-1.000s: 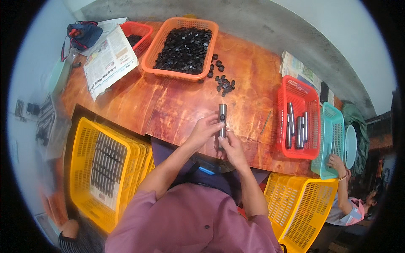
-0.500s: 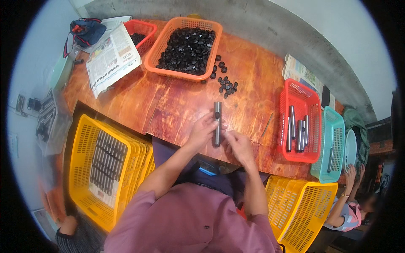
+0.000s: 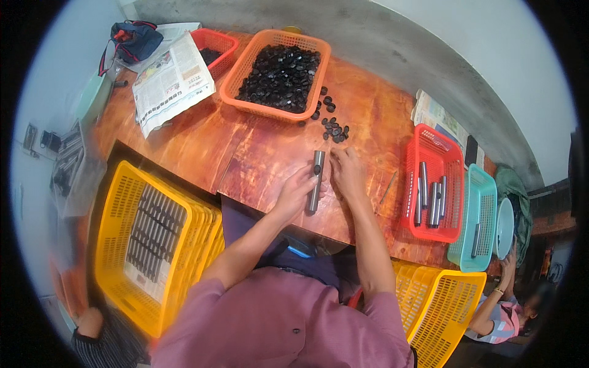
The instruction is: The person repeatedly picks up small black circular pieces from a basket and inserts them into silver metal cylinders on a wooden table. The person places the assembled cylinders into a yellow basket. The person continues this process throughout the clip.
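Observation:
My left hand (image 3: pixel 296 191) is closed around a silvery metal tube (image 3: pixel 314 195), held tilted above the wooden table. A small black oval plug (image 3: pixel 317 169) sits in the side of the tube near its far end. Just right of the tube, my right hand (image 3: pixel 348 173) is over the table with its fingers bent and apart, and nothing shows in it. Its fingertips are close to a small pile of loose black plugs (image 3: pixel 335 131). Behind that pile, an orange basket (image 3: pixel 228 86) holds a heap of similar black pieces.
A red basket (image 3: pixel 457 161) with several metal tubes stands at right, beside a teal basket (image 3: pixel 488 214). Yellow crates (image 3: pixel 109 245) stand at lower left, more yellow crates (image 3: pixel 451 300) at lower right. Newspaper (image 3: pixel 178 92) lies at back left. Another person's hands (image 3: pixel 508 270) show at far right.
My right hand has moved away from the tube, forward toward the loose black plugs. The left hand keeps hold of the tube, which now leans a little more. The whole view has shifted slightly.

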Demonstrator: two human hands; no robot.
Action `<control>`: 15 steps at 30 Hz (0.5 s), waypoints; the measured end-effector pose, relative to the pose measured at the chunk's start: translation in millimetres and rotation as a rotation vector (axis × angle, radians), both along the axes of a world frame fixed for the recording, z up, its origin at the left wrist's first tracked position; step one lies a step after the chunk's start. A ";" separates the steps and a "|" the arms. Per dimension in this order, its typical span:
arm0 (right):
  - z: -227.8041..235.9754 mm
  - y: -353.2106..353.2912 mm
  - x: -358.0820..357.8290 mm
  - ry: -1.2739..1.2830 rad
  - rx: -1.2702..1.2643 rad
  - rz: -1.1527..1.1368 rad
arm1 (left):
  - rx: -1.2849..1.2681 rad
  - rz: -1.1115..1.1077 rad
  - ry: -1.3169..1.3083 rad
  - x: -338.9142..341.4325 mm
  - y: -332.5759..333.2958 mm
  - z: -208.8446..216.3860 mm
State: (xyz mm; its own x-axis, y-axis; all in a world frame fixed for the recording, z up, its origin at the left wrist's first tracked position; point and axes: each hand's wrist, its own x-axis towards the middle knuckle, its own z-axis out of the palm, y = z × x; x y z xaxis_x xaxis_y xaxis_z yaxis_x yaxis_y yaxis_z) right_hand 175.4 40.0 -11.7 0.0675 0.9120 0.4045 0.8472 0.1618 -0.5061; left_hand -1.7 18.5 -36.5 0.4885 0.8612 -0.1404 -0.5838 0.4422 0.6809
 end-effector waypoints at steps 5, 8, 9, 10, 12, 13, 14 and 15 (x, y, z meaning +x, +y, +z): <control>2.7 -13.2 6.2 0.008 0.052 0.090 | 0.021 -0.039 -0.001 1.0 3.3 -2.5; 5.4 -13.5 7.6 0.016 -0.001 0.100 | 0.028 -0.065 0.012 0.6 5.0 -0.1; 5.3 -13.1 6.6 0.029 -0.027 0.084 | 0.024 -0.070 0.019 0.4 5.3 -0.2; 5.3 -13.0 5.8 0.042 -0.052 0.070 | 0.021 -0.073 0.025 0.3 5.1 -0.4; 6.0 -11.5 4.0 0.034 0.014 0.071 | 0.021 -0.063 0.015 0.6 5.0 -2.3; 6.2 -10.7 3.3 0.030 0.047 0.072 | 0.022 -0.057 0.009 0.8 4.7 -3.0; 6.0 -9.2 3.8 0.067 0.041 0.080 | 0.016 -0.029 0.010 1.7 4.1 -1.9; 5.2 -7.5 4.5 0.104 0.036 0.087 | 0.010 -0.002 0.011 2.7 2.5 -0.1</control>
